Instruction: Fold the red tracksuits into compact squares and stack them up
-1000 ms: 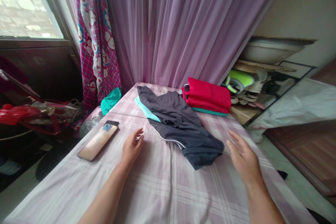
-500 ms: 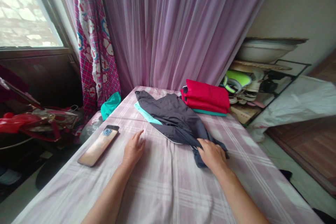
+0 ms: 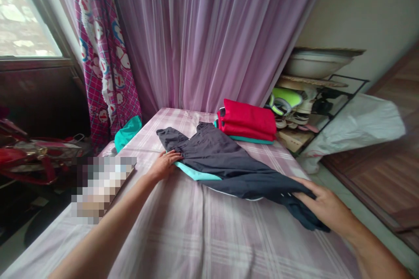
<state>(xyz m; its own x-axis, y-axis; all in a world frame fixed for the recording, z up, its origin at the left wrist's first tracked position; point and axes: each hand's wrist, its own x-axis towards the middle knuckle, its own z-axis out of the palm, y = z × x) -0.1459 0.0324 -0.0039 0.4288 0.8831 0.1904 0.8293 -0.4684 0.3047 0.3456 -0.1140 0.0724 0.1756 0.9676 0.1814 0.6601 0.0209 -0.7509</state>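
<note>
A dark grey garment with a turquoise panel and thin white piping lies stretched across the checked cloth; its exact kind I cannot tell. My right hand grips its narrow right end, pulled out toward the near right. At the other end, my left hand lies on the garment's left edge beside the turquoise panel, fingers stretched out over the fabric. Behind the garment sits a folded stack with a red cloth on top and teal fabric underneath.
A pixelated blurred object lies near the left edge of the checked cloth. Purple curtains hang behind. To the right stands a rack with shoes, a basin and a white plastic bag. A teal cloth hangs at the left.
My right hand has drawn the garment's end to the right and nearer, straightening it. My left hand has moved from the bare cloth onto the garment's left edge. The view has shifted slightly.
</note>
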